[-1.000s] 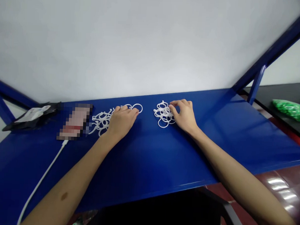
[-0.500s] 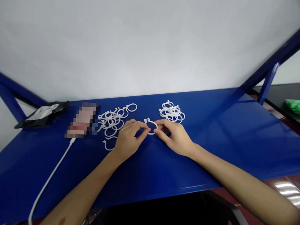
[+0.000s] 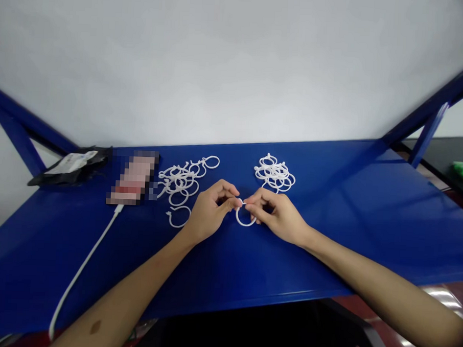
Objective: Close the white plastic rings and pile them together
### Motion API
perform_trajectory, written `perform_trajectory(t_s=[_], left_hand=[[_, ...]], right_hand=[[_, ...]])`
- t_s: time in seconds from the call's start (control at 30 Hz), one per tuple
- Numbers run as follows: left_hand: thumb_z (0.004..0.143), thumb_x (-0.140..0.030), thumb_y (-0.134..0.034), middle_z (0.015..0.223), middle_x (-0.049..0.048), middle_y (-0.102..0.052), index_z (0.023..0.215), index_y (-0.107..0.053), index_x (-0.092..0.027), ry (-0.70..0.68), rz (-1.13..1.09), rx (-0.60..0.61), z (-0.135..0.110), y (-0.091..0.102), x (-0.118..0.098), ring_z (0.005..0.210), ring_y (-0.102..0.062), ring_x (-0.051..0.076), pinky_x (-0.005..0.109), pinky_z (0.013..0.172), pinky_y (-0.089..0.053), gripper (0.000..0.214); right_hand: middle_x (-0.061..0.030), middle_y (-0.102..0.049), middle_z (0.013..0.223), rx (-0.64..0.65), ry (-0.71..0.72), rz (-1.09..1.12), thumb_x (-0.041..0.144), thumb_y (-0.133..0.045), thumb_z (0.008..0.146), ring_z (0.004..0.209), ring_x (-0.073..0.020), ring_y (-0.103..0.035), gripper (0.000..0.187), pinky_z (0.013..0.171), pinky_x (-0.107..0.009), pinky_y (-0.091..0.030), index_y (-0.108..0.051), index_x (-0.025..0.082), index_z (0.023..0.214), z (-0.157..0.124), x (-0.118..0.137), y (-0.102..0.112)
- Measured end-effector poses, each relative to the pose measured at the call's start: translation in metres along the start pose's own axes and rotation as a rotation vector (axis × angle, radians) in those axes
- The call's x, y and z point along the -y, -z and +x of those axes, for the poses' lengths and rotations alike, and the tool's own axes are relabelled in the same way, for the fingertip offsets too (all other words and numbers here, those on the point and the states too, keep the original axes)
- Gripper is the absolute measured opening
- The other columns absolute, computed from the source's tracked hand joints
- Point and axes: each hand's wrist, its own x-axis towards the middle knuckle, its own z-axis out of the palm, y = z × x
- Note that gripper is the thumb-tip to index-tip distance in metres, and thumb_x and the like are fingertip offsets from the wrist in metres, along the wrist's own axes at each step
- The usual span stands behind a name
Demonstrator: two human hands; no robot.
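White ring, thin, plastic-looking, circular, pinched at its far edge by left hand and right hand, glossy blue tabletop beneath.

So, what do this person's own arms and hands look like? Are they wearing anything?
The left hand and right hand are bare, with no gloves or watch visible. The left forearm and right forearm show no sleeves. A small, roughly oval spot marks the left forearm.
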Motion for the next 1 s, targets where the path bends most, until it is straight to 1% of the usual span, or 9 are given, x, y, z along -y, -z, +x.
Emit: perform_trajectory(t_s=[0.23, 0.37, 0.43, 0.5, 0.57, 0.67, 0.73, 0.87, 1.0], left_hand=[[0.090, -0.045, -0.066, 0.066, -0.0018, -0.067, 0.084, -0.064, -0.022, -0.094, 0.123, -0.001, -0.002, 0.001, -0.001, 0.061, -0.059, 0.013, 0.027, 0.060, -0.043, 0.024], [0.093, -0.052, -0.059, 0.080, 0.0020, -0.072, 0.087, -0.068, -0.023, -0.240, 0.368, -0.018, 0.006, 0.005, 0.000, 0.073, -0.063, 0.017, 0.030, 0.070, -0.050, 0.031], [0.096, -0.050, -0.056, 0.099, 0.0059, -0.075, 0.103, -0.069, -0.022, -0.337, 0.602, -0.097, 0.013, 0.009, 0.002, 0.096, -0.063, 0.024, 0.038, 0.088, -0.050, 0.031], [0.098, -0.043, -0.054, 0.123, 0.0109, -0.069, 0.123, -0.064, -0.019, -0.358, 0.851, -0.158, 0.019, 0.013, 0.006, 0.117, -0.056, 0.031, 0.048, 0.104, -0.043, 0.036], [0.099, -0.034, -0.050, 0.141, 0.0158, -0.058, 0.138, -0.055, -0.015, -0.307, 1.060, -0.163, 0.023, 0.017, 0.011, 0.130, -0.048, 0.036, 0.054, 0.109, -0.037, 0.043], [0.098, -0.024, -0.043, 0.149, 0.0193, -0.049, 0.147, -0.046, -0.012, -0.244, 1.260, -0.109, 0.027, 0.022, 0.018, 0.137, -0.041, 0.039, 0.057, 0.110, -0.034, 0.051], [0.096, -0.022, -0.041, 0.150, 0.0192, -0.048, 0.149, -0.043, -0.011, -0.242, 1.331, -0.070, 0.028, 0.024, 0.020, 0.139, -0.040, 0.039, 0.057, 0.111, -0.033, 0.054], [0.094, -0.020, -0.041, 0.148, 0.0174, -0.052, 0.149, -0.043, -0.010, -0.221, 1.374, -0.035, 0.029, 0.027, 0.021, 0.139, -0.039, 0.037, 0.054, 0.111, -0.033, 0.056], [0.098, -0.021, -0.042, 0.133, 0.0135, -0.063, 0.141, -0.053, -0.012, -0.264, 1.352, -0.010, 0.030, 0.027, 0.018, 0.127, -0.046, 0.036, 0.052, 0.103, -0.038, 0.045]], right_hand=[[-0.0006, -0.068, 0.075, 0.044, 0.077, -0.057, 0.040, -0.059, 0.097, 0.063, -0.0125, -0.063, 0.021, 0.058, -0.026, -0.049, -0.066, 0.021, 0.092, -0.007, 0.008, 0.000], [-0.0026, -0.073, 0.083, 0.010, 0.144, -0.178, 0.037, -0.057, 0.099, 0.069, -0.0144, -0.066, 0.019, 0.058, -0.027, -0.049, -0.067, 0.021, 0.095, -0.003, 0.009, 0.003], [-0.0038, -0.075, 0.092, -0.082, 0.185, -0.274, 0.035, -0.056, 0.099, 0.076, -0.0161, -0.068, 0.017, 0.064, -0.029, -0.051, -0.067, 0.022, 0.095, 0.003, 0.009, 0.009], [-0.0047, -0.075, 0.096, -0.226, 0.223, -0.407, 0.033, -0.056, 0.098, 0.082, -0.0184, -0.068, 0.015, 0.071, -0.033, -0.051, -0.067, 0.023, 0.095, 0.010, 0.006, 0.020], [-0.0053, -0.074, 0.094, -0.405, 0.238, -0.528, 0.032, -0.058, 0.097, 0.082, -0.0197, -0.065, 0.014, 0.076, -0.036, -0.050, -0.068, 0.023, 0.096, 0.017, 0.001, 0.036], [-0.0065, -0.074, 0.095, -0.637, 0.188, -0.575, 0.031, -0.060, 0.094, 0.081, -0.0205, -0.063, 0.013, 0.077, -0.037, -0.049, -0.069, 0.021, 0.092, 0.026, -0.011, 0.061], [-0.0068, -0.075, 0.092, -0.704, 0.111, -0.562, 0.030, -0.061, 0.092, 0.081, -0.0209, -0.063, 0.013, 0.077, -0.038, -0.049, -0.070, 0.021, 0.091, 0.031, -0.019, 0.072], [-0.0066, -0.076, 0.089, -0.663, 0.020, -0.533, 0.032, -0.060, 0.091, 0.078, -0.0206, -0.063, 0.017, 0.077, -0.038, -0.048, -0.072, 0.020, 0.090, 0.039, -0.033, 0.079], [-0.0064, -0.076, 0.091, -0.588, -0.004, -0.542, 0.032, -0.057, 0.092, 0.080, -0.0213, -0.063, 0.020, 0.079, -0.038, -0.047, -0.073, 0.020, 0.091, 0.045, -0.042, 0.074]])
